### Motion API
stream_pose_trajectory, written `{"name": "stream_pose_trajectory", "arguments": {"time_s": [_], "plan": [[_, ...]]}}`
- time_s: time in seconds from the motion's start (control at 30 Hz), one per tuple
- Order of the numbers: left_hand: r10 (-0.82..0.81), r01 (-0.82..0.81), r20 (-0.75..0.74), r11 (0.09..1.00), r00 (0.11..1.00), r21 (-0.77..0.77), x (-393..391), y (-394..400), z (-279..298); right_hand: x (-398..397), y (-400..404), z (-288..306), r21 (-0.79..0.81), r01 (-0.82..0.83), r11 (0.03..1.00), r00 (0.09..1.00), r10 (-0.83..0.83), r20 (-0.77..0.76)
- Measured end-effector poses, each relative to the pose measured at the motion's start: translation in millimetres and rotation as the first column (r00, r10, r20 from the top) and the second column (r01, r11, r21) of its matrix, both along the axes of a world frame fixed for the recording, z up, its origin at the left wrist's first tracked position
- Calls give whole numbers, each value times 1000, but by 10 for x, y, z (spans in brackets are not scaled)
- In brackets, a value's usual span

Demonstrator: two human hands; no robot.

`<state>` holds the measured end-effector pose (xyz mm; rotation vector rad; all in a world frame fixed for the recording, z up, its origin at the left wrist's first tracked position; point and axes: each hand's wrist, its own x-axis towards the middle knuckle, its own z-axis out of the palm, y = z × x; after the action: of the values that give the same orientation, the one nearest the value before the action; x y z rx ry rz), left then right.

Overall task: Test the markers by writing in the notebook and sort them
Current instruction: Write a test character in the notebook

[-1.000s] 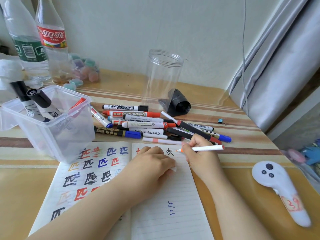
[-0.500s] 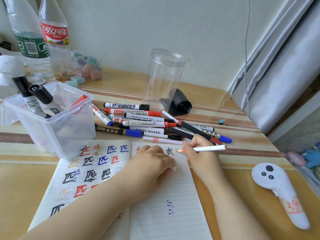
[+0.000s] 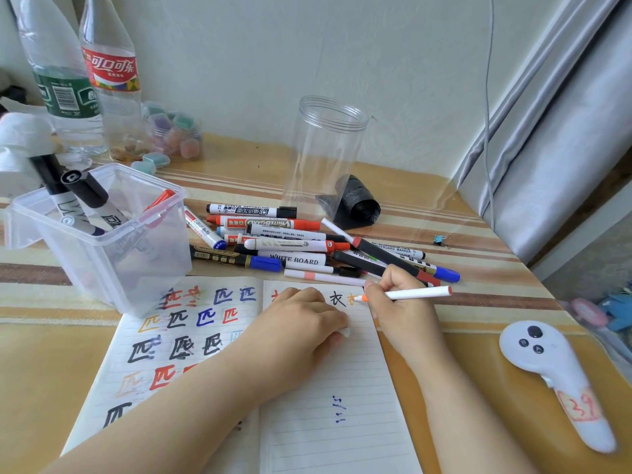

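An open lined notebook (image 3: 328, 381) lies in front of me, its left page full of coloured test characters. My right hand (image 3: 398, 304) grips a thin white orange-tipped marker (image 3: 415, 294), whose tip touches the top of the right page beside a black character, where an orange mark shows. My left hand (image 3: 301, 328) rests fisted on the right page, with a small white piece, probably the cap, peeping from the fingers. A pile of whiteboard markers (image 3: 290, 244) lies just beyond the notebook. A clear plastic bin (image 3: 102, 241) at left holds several markers.
A tall clear jar (image 3: 325, 155) stands behind the pile, next to a black roll (image 3: 359, 201). Two bottles (image 3: 89, 80) and small pastel cups (image 3: 174, 135) stand at the back left. A white controller (image 3: 554, 374) lies at right, and a grey curtain (image 3: 554, 138) hangs beyond the table edge.
The orange tip has moved slightly on the page and an orange mark has appeared right of the black character. My left hand stays put.
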<state>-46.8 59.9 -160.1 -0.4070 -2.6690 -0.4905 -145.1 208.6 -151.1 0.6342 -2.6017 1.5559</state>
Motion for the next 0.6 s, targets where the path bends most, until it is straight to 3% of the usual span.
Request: {"name": "stream_pose_trajectory", "arguments": {"time_s": [0.27,0.43,0.6], "plan": [[-6,6,10,1000,1000,25,8,2,8,48,48,79,8,44,999,999,-43,-30],[70,-73,25,970,997,230,72,-4,174,188,69,241,-194,42,980,999,-41,13],[129,-124,1,946,992,300,173,-101,573,385,29,644,-364,-132,922,986,159,46]]}}
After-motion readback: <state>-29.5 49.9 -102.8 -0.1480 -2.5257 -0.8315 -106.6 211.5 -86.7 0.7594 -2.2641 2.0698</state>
